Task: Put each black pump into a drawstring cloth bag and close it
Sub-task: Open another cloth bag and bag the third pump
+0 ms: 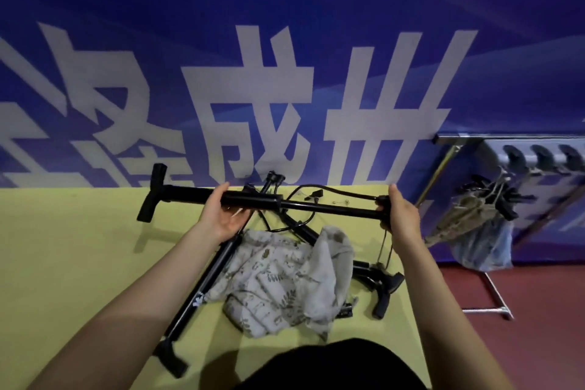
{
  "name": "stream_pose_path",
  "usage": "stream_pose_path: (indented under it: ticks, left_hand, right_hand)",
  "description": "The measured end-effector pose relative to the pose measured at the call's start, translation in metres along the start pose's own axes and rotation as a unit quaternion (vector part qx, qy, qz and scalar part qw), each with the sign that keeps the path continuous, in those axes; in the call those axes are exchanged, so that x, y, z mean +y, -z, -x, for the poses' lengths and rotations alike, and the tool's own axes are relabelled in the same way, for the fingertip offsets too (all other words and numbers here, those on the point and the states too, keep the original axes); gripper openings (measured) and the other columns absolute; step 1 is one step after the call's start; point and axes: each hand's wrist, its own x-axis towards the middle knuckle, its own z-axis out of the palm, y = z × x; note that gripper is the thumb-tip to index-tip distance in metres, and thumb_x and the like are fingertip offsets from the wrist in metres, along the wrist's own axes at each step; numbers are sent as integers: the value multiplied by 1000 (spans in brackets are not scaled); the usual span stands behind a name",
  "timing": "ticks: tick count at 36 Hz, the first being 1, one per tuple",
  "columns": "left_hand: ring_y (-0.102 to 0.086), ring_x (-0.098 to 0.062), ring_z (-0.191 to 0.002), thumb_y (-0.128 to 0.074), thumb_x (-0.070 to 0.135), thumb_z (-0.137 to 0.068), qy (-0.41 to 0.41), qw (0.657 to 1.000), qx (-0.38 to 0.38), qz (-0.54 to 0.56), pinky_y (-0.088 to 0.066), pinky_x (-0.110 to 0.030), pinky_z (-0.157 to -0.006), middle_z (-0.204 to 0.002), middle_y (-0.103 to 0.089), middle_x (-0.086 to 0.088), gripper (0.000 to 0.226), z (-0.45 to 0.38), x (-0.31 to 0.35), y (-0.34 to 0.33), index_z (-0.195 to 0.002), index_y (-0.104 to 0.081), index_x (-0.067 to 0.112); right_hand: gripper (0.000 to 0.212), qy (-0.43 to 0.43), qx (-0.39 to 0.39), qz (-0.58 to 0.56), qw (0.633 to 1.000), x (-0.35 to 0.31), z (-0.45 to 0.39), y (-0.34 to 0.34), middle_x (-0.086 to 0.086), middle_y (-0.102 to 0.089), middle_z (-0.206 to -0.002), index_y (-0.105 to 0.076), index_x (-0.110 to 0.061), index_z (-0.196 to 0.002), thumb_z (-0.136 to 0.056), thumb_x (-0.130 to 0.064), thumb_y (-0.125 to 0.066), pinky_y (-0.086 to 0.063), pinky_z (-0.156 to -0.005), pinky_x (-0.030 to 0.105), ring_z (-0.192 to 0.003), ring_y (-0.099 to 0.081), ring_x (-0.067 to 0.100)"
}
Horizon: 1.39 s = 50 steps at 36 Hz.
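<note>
Yellow table [79,263] carries the cloth bag [285,282], crumpled and unopened. Above the bag, the pump [253,200] hangs level: left hand [221,215] clasps its barrel, right hand [400,212] its end. Step: pump lifted, probably being collapsed; next needs the bag's mouth opened.

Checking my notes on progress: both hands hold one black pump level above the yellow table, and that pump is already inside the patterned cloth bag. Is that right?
Not quite. In the head view the left hand and right hand do hold the black pump level above the yellow table, but it is bare; the patterned cloth bag lies crumpled on the table below it.
</note>
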Motion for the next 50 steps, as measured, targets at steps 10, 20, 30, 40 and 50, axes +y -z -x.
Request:
stream_pose_path:
  ticks: [10, 20, 30, 40, 50]
  left_hand:
    - [-66, -26, -76, -71, 42, -77, 45, 999, 27, 0, -51, -19, -41, -123, -57, -18, 66, 22, -15, 44, -127, -49, 4]
    - [-61, -26, -85, -69, 28, -75, -22, 996, 58, 57, -50, -18, -43, -127, -51, -21, 49, 39, -26, 50, -113, -48, 5]
    - [-48, -18, -78, -61, 26, -83, -98, 994, 29, 34, -44, -18, -43, -94, -48, -9, 23, 56, -39, 22, -90, -45, 11]
    - [-47, -17, -76, -59, 25, -87, -115, 993, -14, -8, -44, -19, -47, -89, -48, -9, 18, 74, -57, -2, -87, -44, 13]
    - [-54, -22, -83, -58, 30, -90, -125, 987, -34, -93, -49, -24, -58, -104, -49, -14, 21, 74, -71, -15, -95, -48, 13]
  right_hand:
    - [34, -64, -94, -36, 993, 35, -14, 9, 4, -60, -73, -64, -12, -81, -95, -41, -52, -37, -58, 29, -64, -51, 18]
    - [37, -65, -119, -2, 991, 38, -11, 1, 6, -59, -77, -63, -12, -80, -96, -42, -50, -37, -57, 31, -65, -49, 19]
    - [41, -68, -143, -4, 987, 36, 2, -18, 8, -59, -78, -63, -10, -80, -97, -44, -47, -38, -60, 34, -65, -48, 21]
    - [41, -101, -168, -101, 975, 38, 20, -21, 6, -56, -75, -61, -11, -84, -99, -44, -42, -39, -58, 33, -65, -52, 20]
    - [35, -111, -226, -129, 959, 33, 28, -22, 10, -57, -75, -54, -7, -92, -103, -34, -35, -43, -58, 36, -65, -52, 24]
